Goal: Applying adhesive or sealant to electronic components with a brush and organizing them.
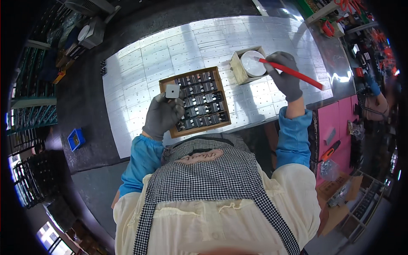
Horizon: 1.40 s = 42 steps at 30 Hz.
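One small square part [172,91], pale grey with a dark spot at its middle, sits pinched between the fingers [160,98] of the left hand [163,114], raised just above the near left corner of a shallow wooden tray [163,85]. The right hand [285,76] has its fingers wrapped around a red brush handle [293,73], whose tip dips into a round white tub [251,63] standing in a small open cardboard box [236,68].

The step in hand looks like loading the brush with paste for the part. To do it well, I judge the tip should take only a little, then meet the part's face squarely while the left fingers keep to its edges.

The tray holds rows of dark components [202,100] and lies on a surface [140,63] covered with pale rectangular plates. Between tub and part lies the open tray, so a drip in passing could foul the components. A pink mat [335,119] lies to the right with an orange-handled tool [330,151] on it, and a blue bin [76,139] sits on the floor at left, both well apart from the hands.
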Available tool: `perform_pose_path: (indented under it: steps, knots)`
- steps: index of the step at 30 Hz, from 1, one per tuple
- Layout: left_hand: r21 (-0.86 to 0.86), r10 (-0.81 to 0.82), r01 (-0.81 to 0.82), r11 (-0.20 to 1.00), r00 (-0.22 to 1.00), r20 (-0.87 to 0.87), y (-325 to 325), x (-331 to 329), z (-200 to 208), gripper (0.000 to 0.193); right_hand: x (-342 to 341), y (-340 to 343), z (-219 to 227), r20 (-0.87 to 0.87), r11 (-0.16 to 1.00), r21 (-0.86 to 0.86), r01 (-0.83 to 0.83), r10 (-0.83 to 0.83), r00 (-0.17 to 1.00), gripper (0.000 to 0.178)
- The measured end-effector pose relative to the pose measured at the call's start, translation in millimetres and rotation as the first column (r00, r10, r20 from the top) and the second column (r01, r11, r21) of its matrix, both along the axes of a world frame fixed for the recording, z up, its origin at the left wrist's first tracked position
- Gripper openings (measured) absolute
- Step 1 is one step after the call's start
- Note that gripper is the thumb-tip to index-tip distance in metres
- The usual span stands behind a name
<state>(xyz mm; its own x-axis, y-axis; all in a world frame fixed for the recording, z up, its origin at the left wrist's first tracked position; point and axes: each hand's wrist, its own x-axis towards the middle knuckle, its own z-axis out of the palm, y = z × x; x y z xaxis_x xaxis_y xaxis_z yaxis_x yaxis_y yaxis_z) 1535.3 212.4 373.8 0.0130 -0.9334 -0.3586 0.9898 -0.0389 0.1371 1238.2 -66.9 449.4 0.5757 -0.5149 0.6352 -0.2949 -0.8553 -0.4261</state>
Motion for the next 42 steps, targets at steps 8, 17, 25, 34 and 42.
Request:
perform_pose_path:
  steps: [8, 17, 25, 34, 42]
  knots:
    - [-0.036, -0.047, 0.045, 0.998, 0.997, -0.056, -12.9, -26.7, 34.5, 0.036, 9.6, 1.8, -32.3, -0.33, 0.946, -0.32, -0.062, -0.05, 0.943, 0.023]
    - [0.007, -0.065, 0.066, 0.998, 0.998, -0.018, -19.5, -36.3, 44.3, 0.038, -4.1, 48.1, -6.9, 0.084, 0.999, 0.043, 0.03, -0.034, 0.996, 0.027]
    - [-0.172, -0.254, 0.265, 0.949, 0.963, 0.088, -13.7, -44.5, 31.8, 0.041, 26.6, 101.7, 61.4, 0.484, 0.59, 0.617, -0.52, 0.237, 0.843, 0.026]
    - [-0.126, -0.375, 0.371, 0.92, 0.927, -0.007, 0.1, -31.6, 29.5, 0.041, 62.0, 111.4, 73.0, 0.243, 0.577, 0.675, -0.459, 0.414, 0.877, 0.023]
    - [-0.166, -0.404, 0.413, 0.895, 0.911, 0.087, 2.0, -27.1, 27.2, 0.044, 67.2, 120.8, 69.1, 0.322, 0.592, 0.667, -0.452, 0.318, 0.892, 0.024]
